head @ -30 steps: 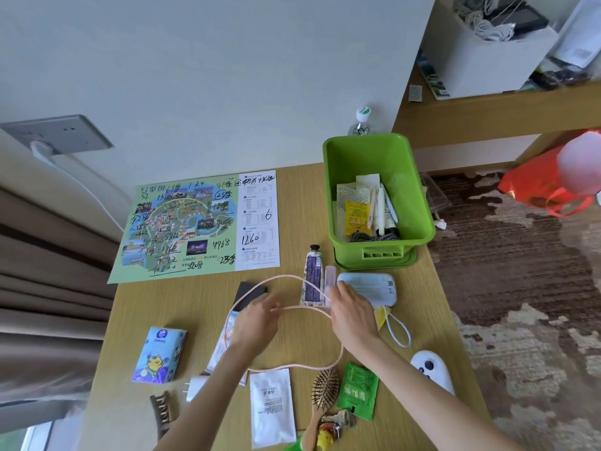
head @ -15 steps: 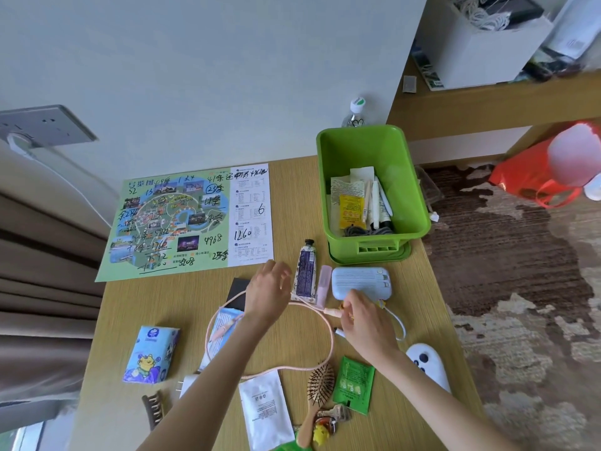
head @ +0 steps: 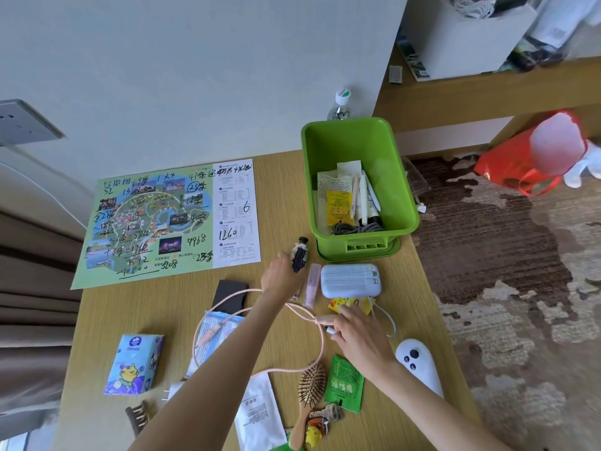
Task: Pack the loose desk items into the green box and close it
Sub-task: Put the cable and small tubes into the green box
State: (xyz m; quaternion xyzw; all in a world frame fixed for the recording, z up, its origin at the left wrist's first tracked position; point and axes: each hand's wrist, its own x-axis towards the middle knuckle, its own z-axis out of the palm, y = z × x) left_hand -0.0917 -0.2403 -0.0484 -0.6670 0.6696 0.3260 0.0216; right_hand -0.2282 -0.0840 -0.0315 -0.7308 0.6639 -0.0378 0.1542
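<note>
Forearms (head: 224,372) bare; left hand (head: 280,278), right hand (head: 359,336) bare.

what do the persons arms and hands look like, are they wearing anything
Both are bare. The left hand and right hand have no gloves, and no ring shows on the fingers in view. The left forearm and right forearm run uncovered to the bottom edge of the picture: no sleeve, watch or bracelet shows.

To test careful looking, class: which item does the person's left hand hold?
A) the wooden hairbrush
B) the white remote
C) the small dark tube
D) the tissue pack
C: the left hand grips the small dark tube beside the pale blue power bank, while the right hand pinches the pink cable.
</note>
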